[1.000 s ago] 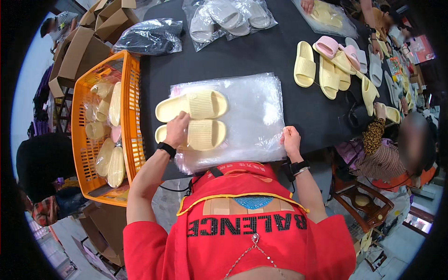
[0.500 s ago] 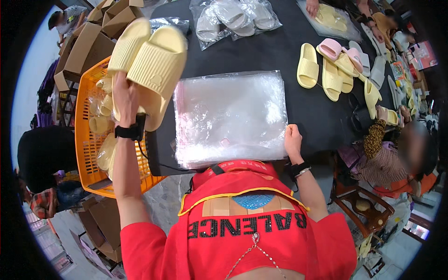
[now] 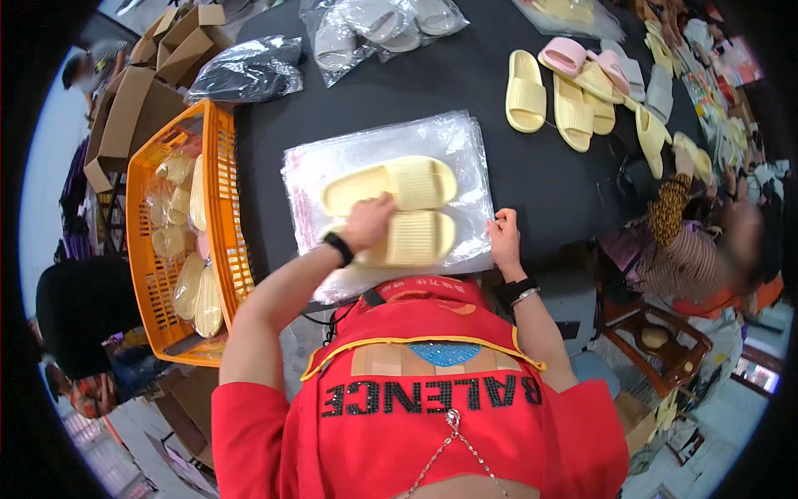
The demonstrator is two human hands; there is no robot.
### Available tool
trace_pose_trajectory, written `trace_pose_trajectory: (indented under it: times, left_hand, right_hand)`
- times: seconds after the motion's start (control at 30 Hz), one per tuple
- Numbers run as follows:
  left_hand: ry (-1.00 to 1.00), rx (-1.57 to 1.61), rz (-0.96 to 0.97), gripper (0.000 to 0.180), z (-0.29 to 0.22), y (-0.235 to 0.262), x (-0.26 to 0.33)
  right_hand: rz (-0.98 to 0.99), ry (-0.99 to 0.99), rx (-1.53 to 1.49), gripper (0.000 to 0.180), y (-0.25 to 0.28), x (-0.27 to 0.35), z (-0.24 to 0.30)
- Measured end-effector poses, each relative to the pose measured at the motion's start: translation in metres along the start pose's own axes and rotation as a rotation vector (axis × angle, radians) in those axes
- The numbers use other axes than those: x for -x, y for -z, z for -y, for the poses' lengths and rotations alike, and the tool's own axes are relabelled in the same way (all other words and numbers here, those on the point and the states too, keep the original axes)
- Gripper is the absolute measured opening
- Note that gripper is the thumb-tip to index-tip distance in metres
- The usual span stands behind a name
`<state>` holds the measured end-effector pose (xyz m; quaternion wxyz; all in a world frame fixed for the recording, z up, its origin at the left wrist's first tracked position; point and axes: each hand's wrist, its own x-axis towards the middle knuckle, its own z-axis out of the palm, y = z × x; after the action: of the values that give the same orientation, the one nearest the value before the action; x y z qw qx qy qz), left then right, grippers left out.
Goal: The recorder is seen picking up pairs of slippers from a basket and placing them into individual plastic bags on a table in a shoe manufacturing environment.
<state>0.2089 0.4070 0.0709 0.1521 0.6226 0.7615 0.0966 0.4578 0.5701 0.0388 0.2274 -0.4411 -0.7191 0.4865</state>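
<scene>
A pair of pale yellow slippers (image 3: pixel 397 185) lies side by side on a stack of clear plastic bags (image 3: pixel 465 150) on the black table (image 3: pixel 540 183). My left hand (image 3: pixel 368 223) is curled over the pair, between the two slippers, gripping them. A black band sits on that wrist. My right hand (image 3: pixel 504 235) pinches the right front edge of the top bag, just right of the nearer slipper.
An orange slatted basket (image 3: pixel 224 200) holding bagged yellow slippers stands at the left of the table. Cardboard boxes (image 3: pixel 133 108) lie beyond it. Bagged grey slippers (image 3: pixel 374 25), a dark bag (image 3: pixel 249 71) and loose yellow and pink slippers (image 3: pixel 573 91) lie farther back. A person (image 3: pixel 690 249) sits at the right.
Half a second ago my left hand held the yellow pair raised over the basket. It has swung them right and down onto the bag stack. My right hand has stayed at the bag's edge.
</scene>
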Motion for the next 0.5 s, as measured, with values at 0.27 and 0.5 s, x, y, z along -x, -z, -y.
trace_pose_trajectory:
  times: [0.27, 0.5]
  left_hand:
    - [0.382, -0.110, -0.288, 0.014, 0.094, 0.102, 0.046]
    - [0.290, 0.107, -0.091, 0.022, -0.030, 0.069, -0.063]
  right_hand:
    - [0.136, 0.066, 0.150, 0.014, 0.010, -0.004, 0.007]
    - [0.137, 0.265, 0.552, 0.019, 0.000, 0.009, 0.014]
